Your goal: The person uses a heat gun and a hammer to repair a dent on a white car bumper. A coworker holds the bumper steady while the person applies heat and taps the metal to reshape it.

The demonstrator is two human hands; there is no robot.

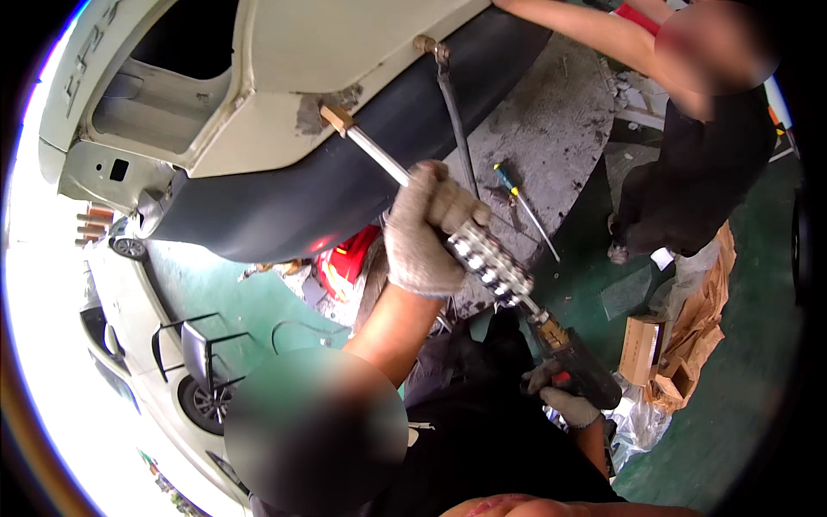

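Observation:
A long slide-hammer dent puller (493, 258) slants across the middle of the head view. My gloved left hand (429, 228) is closed round it, between its bare silver shaft and a shiny ridged metal section. Lower right, my gloved right hand (573, 405) grips its black rear handle, which has a red button. At the far end, a tan block-like tip (338, 119) meets a grey scuffed patch on the pale car body panel (345, 43). To its right, a dark metal bar (455, 121) with a jointed head leans against the panel.
A dark bumper (284, 207) curves below the panel. A blue-and-yellow screwdriver (515, 191) lies on a grey sheet. Another person (689, 172) stands at right, one arm reaching to the car. Cardboard (642, 349) lies at right; a chair (200, 353) and white car stand left.

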